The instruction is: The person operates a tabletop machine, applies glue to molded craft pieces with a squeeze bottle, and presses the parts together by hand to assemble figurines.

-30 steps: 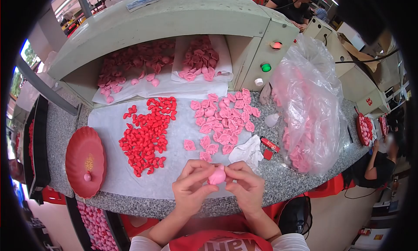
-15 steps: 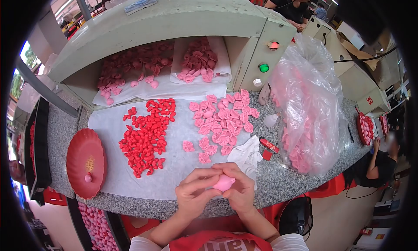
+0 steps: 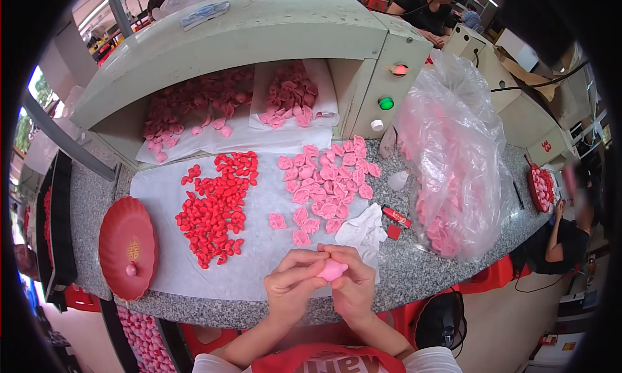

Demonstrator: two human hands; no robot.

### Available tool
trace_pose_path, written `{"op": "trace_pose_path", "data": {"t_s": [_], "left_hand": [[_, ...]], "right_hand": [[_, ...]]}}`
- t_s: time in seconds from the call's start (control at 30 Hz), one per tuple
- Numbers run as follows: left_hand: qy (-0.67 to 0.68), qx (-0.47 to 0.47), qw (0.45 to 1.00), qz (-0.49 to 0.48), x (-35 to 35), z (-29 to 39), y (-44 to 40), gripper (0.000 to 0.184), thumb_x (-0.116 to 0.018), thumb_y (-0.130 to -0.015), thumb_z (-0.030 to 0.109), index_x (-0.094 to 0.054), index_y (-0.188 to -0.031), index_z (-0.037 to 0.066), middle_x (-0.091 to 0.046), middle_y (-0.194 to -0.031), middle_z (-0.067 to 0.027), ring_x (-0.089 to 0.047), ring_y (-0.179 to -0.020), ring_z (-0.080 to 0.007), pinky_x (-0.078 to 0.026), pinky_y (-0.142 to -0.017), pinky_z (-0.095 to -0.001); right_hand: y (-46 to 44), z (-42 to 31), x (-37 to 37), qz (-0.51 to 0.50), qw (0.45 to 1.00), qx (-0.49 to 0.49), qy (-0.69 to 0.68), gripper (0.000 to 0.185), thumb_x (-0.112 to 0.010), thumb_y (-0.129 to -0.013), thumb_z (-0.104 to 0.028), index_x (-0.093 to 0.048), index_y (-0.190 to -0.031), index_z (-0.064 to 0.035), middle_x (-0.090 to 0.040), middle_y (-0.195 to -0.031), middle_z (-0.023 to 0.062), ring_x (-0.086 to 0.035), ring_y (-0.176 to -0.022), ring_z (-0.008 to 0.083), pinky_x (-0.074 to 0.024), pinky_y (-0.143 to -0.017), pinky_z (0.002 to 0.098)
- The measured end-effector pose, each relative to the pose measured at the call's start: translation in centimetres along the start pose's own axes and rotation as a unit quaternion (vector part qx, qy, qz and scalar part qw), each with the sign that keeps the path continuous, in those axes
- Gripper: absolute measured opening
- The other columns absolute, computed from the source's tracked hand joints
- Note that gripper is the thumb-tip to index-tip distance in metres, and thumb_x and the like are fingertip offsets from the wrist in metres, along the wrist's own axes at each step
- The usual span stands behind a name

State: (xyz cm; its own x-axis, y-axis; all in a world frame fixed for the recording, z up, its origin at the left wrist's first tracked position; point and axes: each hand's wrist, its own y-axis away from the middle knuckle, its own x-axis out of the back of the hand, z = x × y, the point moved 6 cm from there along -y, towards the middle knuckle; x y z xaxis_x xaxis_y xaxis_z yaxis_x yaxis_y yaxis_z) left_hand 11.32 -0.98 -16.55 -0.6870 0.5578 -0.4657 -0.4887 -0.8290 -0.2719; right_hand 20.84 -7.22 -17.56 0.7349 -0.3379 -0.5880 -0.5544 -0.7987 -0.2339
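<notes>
Between both hands, near the counter's front edge, is a small smooth pink rounded piece with a pointed tip (image 3: 331, 270). My left hand (image 3: 293, 281) pinches it from the left with thumb and fingers. From the right, my right hand (image 3: 353, 285) grips it too, the fingers of both hands meeting above it. Beyond them, many hollow pink pieces with ruffled rims (image 3: 329, 179) lie on a white sheet (image 3: 162, 243). Left of those is a pile of small glossy red two-lobed pieces (image 3: 210, 214). A crumpled white cloth (image 3: 363, 227) lies just past my right hand.
A red scalloped dish (image 3: 116, 224) with one pink ball stands at left. Behind is a heater-like box (image 3: 259, 23) with pink pieces inside. A clear bag of pink pieces (image 3: 460, 159) stands at right, near a small red tube (image 3: 396, 217). Other people sit farther off.
The hands stay together around the pink piece, with only slight finger shifts. The whole view has moved a little.
</notes>
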Motion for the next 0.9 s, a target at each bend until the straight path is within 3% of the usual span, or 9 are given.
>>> {"op": "trace_pose_path", "data": {"t_s": [0.47,0.67,0.77,0.87,0.9], "left_hand": [[0.065,-0.021,0.996,0.055,-0.5,-0.7,0.2,0.025,-0.065,-0.069,-0.010,-0.065,-0.092,0.001,-0.056,-0.104,-0.0141,-0.055,-0.099,-0.0228,-0.046,-0.086,-0.0323],[-0.018,-0.066,0.997,0.043,-1.6,-0.4,0.1,0.032,-0.067,-0.067,-0.010,-0.060,-0.096,0.001,-0.053,-0.106,-0.0143,-0.053,-0.101,-0.0230,-0.046,-0.084,-0.0326],[-0.011,-0.037,0.999,0.034,-1.0,-1.6,0.4,0.030,-0.070,-0.072,0.005,-0.059,-0.099,0.003,-0.053,-0.105,-0.0140,-0.052,-0.100,-0.0222,-0.042,-0.087,-0.0335],[0.014,0.005,0.999,0.037,-0.5,-2.3,0.6,0.030,-0.070,-0.072,0.005,-0.059,-0.099,0.003,-0.054,-0.105,-0.0144,-0.053,-0.098,-0.0226,-0.043,-0.086,-0.0331],[0.016,0.006,0.999,0.037,-0.6,-2.2,0.6,0.029,-0.070,-0.072,0.004,-0.059,-0.099,0.003,-0.054,-0.105,-0.0146,-0.053,-0.098,-0.0227,-0.044,-0.085,-0.0330]], "right_hand": [[-0.4,0.1,-0.1,0.010,1.000,-0.010,-0.015,0.038,-0.067,-0.075,-0.010,-0.057,-0.110,0.0007,-0.052,-0.115,0.0155,-0.049,-0.109,0.0234,-0.0376,-0.093,0.0352],[-0.4,0.3,0.3,0.023,0.999,-0.015,-0.045,0.038,-0.066,-0.076,-0.010,-0.056,-0.111,0.0007,-0.052,-0.116,0.0152,-0.048,-0.109,0.0230,-0.0372,-0.094,0.0349],[0.1,0.3,0.6,0.064,0.997,-0.031,-0.030,0.035,-0.064,-0.077,-0.007,-0.058,-0.110,0.0005,-0.052,-0.117,0.0153,-0.048,-0.110,0.0231,-0.0366,-0.094,0.0348],[0.5,0.4,1.2,0.077,0.997,-0.022,-0.022,0.031,-0.062,-0.078,-0.006,-0.059,-0.108,0.0010,-0.051,-0.118,0.0154,-0.048,-0.110,0.0224,-0.0377,-0.094,0.0347],[0.4,0.0,1.1,0.060,0.997,-0.019,0.042,0.030,-0.062,-0.078,-0.006,-0.060,-0.107,0.0005,-0.051,-0.118,0.0154,-0.048,-0.110,0.0230,-0.0384,-0.093,0.0341]]}}
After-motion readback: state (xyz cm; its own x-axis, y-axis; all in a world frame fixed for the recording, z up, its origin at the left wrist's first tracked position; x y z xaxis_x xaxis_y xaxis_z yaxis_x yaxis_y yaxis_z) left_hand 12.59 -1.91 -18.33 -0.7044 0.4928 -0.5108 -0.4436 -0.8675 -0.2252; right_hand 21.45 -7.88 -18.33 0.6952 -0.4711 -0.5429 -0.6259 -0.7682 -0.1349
